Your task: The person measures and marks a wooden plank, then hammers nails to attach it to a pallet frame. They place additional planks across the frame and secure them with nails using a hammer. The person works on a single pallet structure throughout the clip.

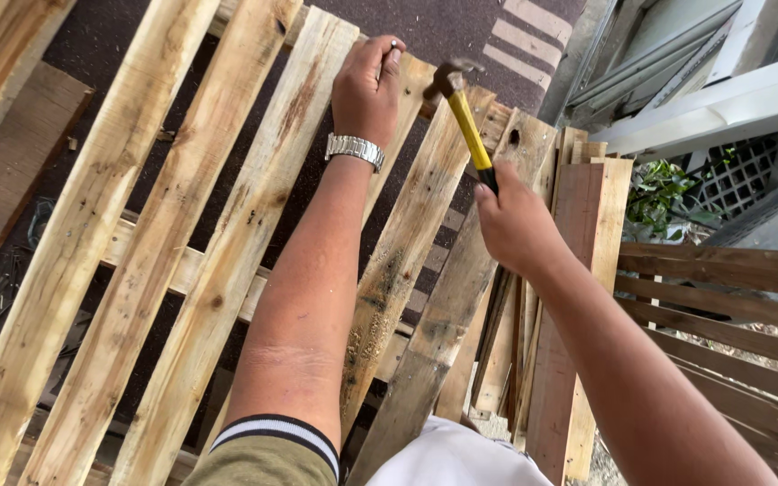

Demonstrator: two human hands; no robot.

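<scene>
My left hand [366, 85], with a metal watch on the wrist, pinches a small nail [393, 45] upright on a pale wooden slat [411, 85] of a slatted pallet frame [150, 261]. My right hand [515, 225] grips the black end of a yellow-handled hammer [465, 121]. The hammer's dark head hangs just right of the nail, raised off the wood.
Loose boards [578, 270] lean in a stack to the right of the frame. A brown slatted wooden panel [722, 306] stands at the far right, with green leaves and white lattice behind it. Dark ground and a striped mat show through the slats.
</scene>
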